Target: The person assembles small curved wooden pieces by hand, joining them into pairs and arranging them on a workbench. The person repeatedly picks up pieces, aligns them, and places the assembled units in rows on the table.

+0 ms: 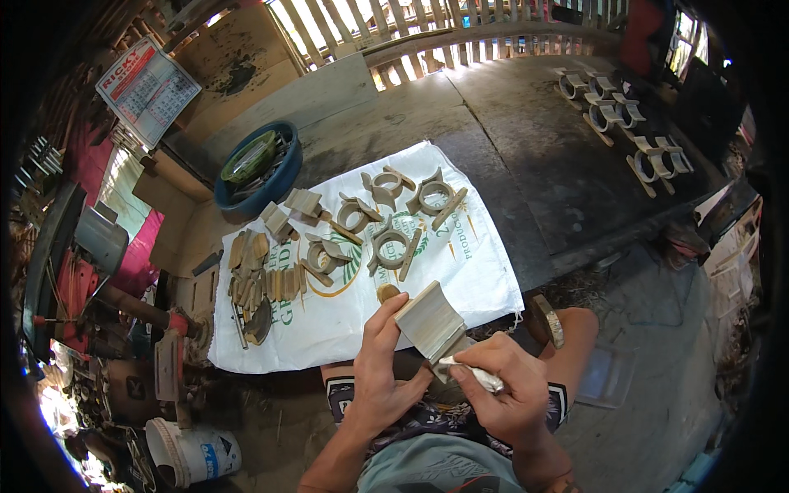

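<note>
In my left hand (380, 374) is a pale curved wooden piece (431, 319), its hollow side turned up, held above my lap. A small round brown tip (387, 292) shows beside that thumb and fingers; I cannot tell what it belongs to. My right hand (511, 386) is closed around a crumpled silvery-white tube (485, 379), its narrow end at the lower edge of the wooden piece. On the white sack (481, 283) in front lie several ring-shaped wooden pieces (389, 248) with flat strips attached, curved blocks (306, 204) and a pile of small wooden slats (248, 264).
A blue basin (293, 168) holding a green container (250, 158) stands behind the sack. More ring-shaped pieces (606, 111) sit on the dark table (526, 172) at the far right. A white bucket (191, 452) is on the floor at lower left. A calendar (148, 90) hangs at upper left.
</note>
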{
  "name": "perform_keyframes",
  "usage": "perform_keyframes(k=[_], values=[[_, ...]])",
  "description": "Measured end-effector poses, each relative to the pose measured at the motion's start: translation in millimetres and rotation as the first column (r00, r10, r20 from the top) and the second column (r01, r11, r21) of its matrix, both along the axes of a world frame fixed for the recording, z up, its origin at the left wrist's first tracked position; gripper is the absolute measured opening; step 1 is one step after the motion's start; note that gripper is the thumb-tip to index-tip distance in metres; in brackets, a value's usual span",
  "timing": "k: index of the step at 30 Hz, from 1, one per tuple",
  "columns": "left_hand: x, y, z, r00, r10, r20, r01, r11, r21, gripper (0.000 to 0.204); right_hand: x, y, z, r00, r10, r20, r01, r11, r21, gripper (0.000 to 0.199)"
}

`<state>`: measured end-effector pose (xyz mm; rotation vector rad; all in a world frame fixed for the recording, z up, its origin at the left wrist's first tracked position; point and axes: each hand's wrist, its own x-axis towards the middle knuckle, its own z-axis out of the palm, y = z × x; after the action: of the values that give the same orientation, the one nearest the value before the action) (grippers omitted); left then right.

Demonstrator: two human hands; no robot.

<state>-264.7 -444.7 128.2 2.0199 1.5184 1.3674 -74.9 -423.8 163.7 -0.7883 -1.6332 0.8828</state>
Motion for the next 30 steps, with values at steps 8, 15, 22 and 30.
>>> perform_keyframes(k=[8,15,22,30], values=[[-0.1,-1.1,0.0,0.999,0.005,-0.035,-0.005,1.0,0.011,0.092,-11.5,0.5,-5.1,0.999,-0.003,-0.035,0.004,0.999,0.04,0.019],[-0.4,-1.0,0.2,1.0,-0.002,-0.031,0.003,1.0,0.012,0.093,-13.0,0.9,-6.4,0.999,0.005,-0.053,-0.003,1.0,0.03,0.018],[-0.1,0.1,-0.5,0.999,0.002,-0.038,-0.002,1.0,0.015,0.092,-11.4,0.9,-6.5,0.999,0.01,-0.036,-0.008,0.999,0.038,0.019],[0.7,-0.4,-3.1,1.0,0.006,-0.024,-0.006,1.0,0.013,0.093,-10.0,1.6,-9.4,0.998,-0.012,-0.067,0.012,1.0,0.0,0.016]])
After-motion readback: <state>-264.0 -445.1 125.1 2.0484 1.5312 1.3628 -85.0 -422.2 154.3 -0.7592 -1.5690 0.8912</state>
